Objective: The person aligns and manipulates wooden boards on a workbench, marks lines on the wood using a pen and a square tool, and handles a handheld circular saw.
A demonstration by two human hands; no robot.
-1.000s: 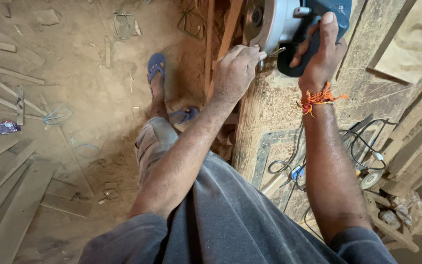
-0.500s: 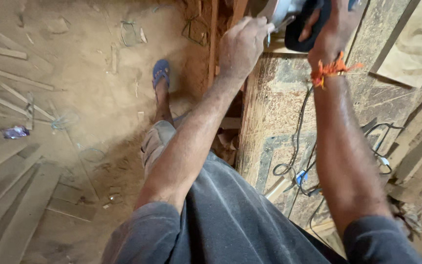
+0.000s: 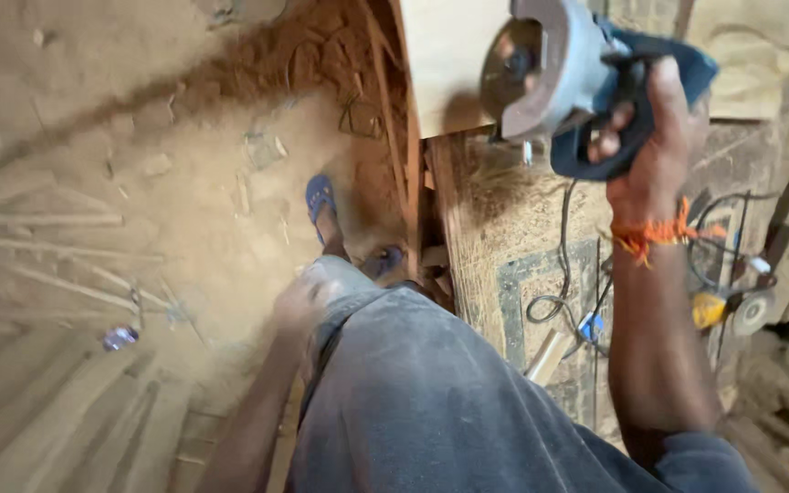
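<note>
My right hand (image 3: 655, 137) grips the dark blue handle of a circular saw (image 3: 559, 78) with a grey metal guard, held up over a pale wooden board (image 3: 445, 64). An orange thread is tied round that wrist. My left hand (image 3: 301, 306) hangs blurred by my left thigh, down at my side with nothing visible in it. My grey trousers fill the lower middle, and my foot in a blue sandal (image 3: 320, 196) stands on the sawdust floor.
A worn workbench (image 3: 522, 237) with a black cable (image 3: 559, 274) lies under the saw. A yellow-bodied grinder (image 3: 732, 309) sits at the right among wires. Wooden strips (image 3: 57, 274) and planks lie on the sawdust floor at the left.
My left hand has let go of the saw and dropped to my side. My right hand still holds the saw, now alone, and the view has shifted upward.
</note>
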